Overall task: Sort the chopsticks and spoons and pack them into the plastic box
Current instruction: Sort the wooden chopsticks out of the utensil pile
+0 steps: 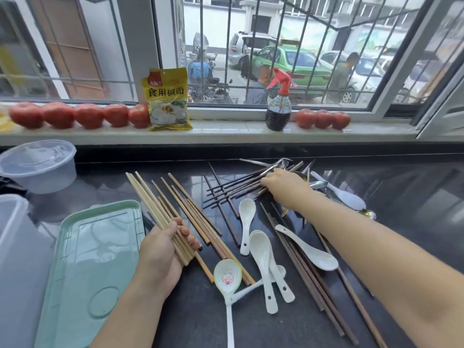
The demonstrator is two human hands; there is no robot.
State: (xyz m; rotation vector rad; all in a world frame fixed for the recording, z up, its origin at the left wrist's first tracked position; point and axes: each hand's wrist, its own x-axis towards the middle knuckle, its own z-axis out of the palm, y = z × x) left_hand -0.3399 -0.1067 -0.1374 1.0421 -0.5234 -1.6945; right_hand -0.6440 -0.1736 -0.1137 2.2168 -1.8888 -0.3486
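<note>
while both hands work over the dark counter (190,322), chopsticks and spoons lie scattered across it.
the pale green tray (82,267) sits at the left beside the clear plastic box (17,247); the left hand (160,252) has its fingers curled around a bundle of light bamboo chopsticks (153,207), while the right hand (283,184) reaches into the dark chopsticks (233,189), fingers bent on them, grip unclear; white spoons (261,257) lie between the arms.
</note>
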